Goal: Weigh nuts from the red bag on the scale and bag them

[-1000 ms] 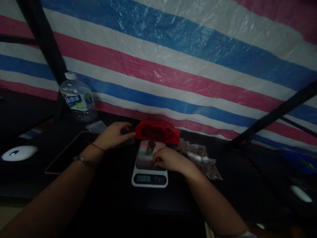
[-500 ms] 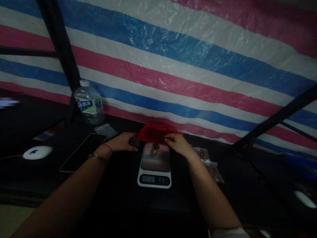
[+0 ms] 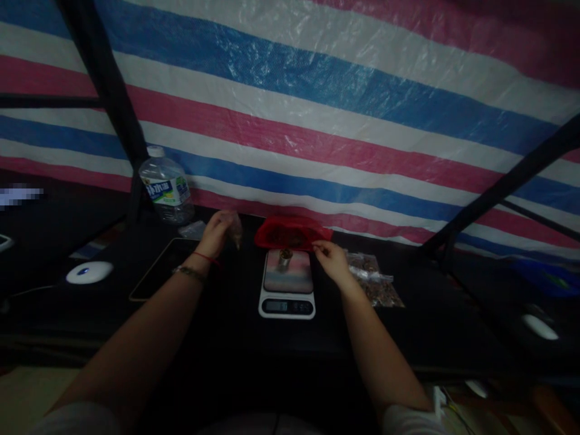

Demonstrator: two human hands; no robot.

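Note:
My left hand (image 3: 216,234) is closed on a small clear bag (image 3: 235,228), lifted left of the red bag. The red plastic bag (image 3: 277,232) lies open behind the scale, with dark contents. My right hand (image 3: 330,257) has its fingers pinched at the red bag's right front edge; whether they hold its edge or a small piece is too dark to tell. Between my hands sits a white digital scale (image 3: 287,307) with a shiny plate. A small metal cup (image 3: 284,258) stands upright near the back of that plate.
Filled clear bags (image 3: 378,291) lie right of the scale. To the left are a white mouse (image 3: 89,272), a dark tablet (image 3: 156,272), a flat clear bag (image 3: 193,229) and a large bottle (image 3: 167,190). A striped sheet (image 3: 317,127) hangs behind.
My left hand has risen and moved back, now with the small bag hanging from its fingers. My right hand has shifted slightly right along the red bag. The camera view has moved a little.

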